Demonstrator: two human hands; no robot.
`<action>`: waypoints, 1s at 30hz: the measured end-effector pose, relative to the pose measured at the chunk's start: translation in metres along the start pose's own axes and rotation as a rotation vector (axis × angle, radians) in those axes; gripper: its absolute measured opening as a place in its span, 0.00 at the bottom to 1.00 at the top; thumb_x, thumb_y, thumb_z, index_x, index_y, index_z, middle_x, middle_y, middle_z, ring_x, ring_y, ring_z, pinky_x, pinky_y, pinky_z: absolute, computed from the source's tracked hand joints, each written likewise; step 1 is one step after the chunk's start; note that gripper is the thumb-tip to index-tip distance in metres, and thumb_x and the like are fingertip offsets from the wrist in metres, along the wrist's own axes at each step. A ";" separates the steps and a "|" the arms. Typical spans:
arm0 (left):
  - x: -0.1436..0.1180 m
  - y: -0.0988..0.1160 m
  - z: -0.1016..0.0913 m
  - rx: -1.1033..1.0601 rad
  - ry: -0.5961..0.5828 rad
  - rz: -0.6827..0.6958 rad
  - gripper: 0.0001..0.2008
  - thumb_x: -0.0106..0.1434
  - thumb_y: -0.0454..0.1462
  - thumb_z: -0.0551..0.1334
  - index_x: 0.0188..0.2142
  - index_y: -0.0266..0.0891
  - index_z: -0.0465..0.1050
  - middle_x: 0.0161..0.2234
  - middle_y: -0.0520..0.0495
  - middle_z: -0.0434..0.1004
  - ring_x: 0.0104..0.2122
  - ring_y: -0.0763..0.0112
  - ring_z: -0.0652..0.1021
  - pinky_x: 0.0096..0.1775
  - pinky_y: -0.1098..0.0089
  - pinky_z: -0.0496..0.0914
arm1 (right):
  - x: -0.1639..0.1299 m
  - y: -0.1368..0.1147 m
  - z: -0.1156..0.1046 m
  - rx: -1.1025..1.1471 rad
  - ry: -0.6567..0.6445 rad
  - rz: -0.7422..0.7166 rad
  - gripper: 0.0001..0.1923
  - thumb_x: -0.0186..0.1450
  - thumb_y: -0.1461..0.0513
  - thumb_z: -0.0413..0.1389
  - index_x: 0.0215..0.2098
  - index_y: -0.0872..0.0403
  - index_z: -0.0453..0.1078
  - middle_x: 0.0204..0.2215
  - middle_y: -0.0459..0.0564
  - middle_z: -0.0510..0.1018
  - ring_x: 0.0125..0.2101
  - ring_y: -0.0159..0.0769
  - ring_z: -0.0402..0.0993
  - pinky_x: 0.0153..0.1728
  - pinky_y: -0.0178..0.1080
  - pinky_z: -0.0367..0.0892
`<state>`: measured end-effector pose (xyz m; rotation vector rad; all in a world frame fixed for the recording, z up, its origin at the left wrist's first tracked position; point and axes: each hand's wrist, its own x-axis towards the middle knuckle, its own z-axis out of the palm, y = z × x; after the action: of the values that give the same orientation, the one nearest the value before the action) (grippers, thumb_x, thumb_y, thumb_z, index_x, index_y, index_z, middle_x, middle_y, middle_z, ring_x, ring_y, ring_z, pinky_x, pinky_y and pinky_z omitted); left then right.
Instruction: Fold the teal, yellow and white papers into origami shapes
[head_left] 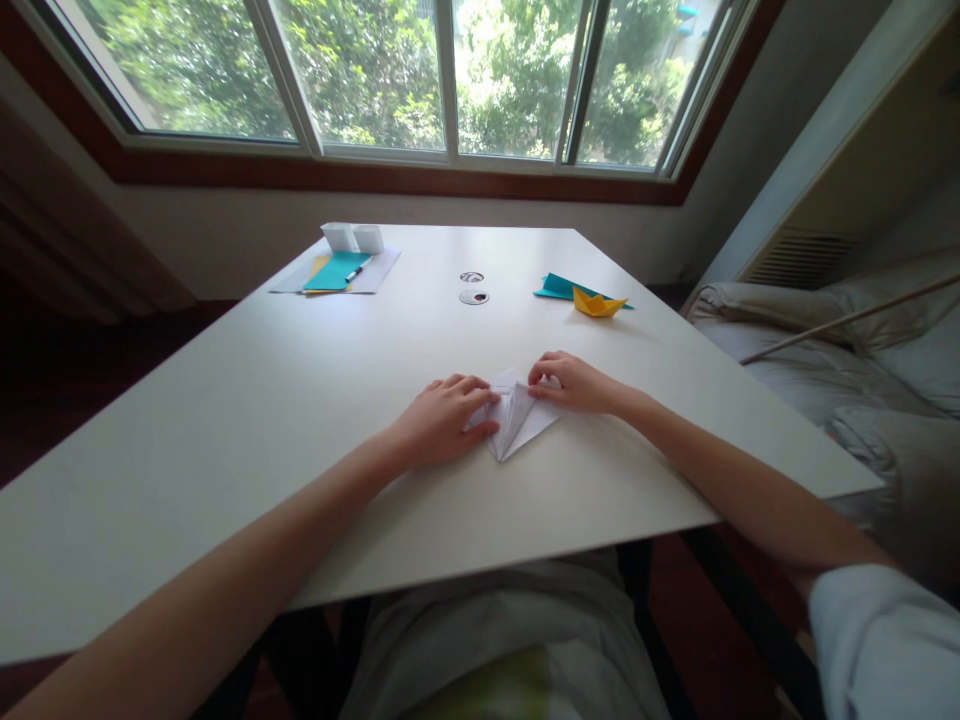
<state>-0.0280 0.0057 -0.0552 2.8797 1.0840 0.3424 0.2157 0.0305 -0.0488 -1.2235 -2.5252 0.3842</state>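
Observation:
A folded white paper [517,425], pointed toward me, lies on the white table [262,420] in front of me. My left hand [442,420] pinches its left edge between thumb and fingers. My right hand [574,383] holds its upper right corner, fingers curled on the fold. Both hands press the paper against the tabletop.
A yellow paper boat [598,303] rests on a teal sheet [559,288] at the far right. Far left lie teal and yellow sheets [335,272] with a pen [358,268] and a white paper box [352,237]. Two round cable holes [473,296] sit mid-table. A bed stands right.

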 end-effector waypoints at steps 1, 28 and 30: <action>0.000 0.002 0.000 0.005 0.007 -0.008 0.18 0.63 0.46 0.52 0.51 0.45 0.66 0.49 0.45 0.69 0.48 0.59 0.69 0.48 0.58 0.65 | 0.001 -0.001 0.003 -0.026 0.017 0.021 0.09 0.62 0.58 0.53 0.34 0.55 0.71 0.35 0.53 0.73 0.36 0.36 0.68 0.37 0.37 0.62; 0.001 0.016 0.003 0.079 0.021 -0.024 0.17 0.64 0.46 0.51 0.51 0.53 0.65 0.42 0.45 0.67 0.42 0.61 0.69 0.44 0.60 0.65 | 0.009 -0.016 0.018 -0.206 0.195 0.214 0.13 0.59 0.52 0.56 0.28 0.53 0.69 0.32 0.50 0.74 0.36 0.40 0.67 0.37 0.40 0.59; 0.002 0.017 0.003 0.093 0.024 -0.030 0.17 0.64 0.46 0.51 0.51 0.53 0.65 0.41 0.45 0.68 0.42 0.61 0.70 0.43 0.59 0.65 | 0.008 -0.016 0.016 -0.226 0.189 0.217 0.13 0.58 0.51 0.56 0.28 0.53 0.69 0.32 0.51 0.74 0.37 0.41 0.67 0.36 0.40 0.58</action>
<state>-0.0153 -0.0056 -0.0560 2.9432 1.1768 0.3348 0.1940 0.0257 -0.0561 -1.5455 -2.3301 0.0272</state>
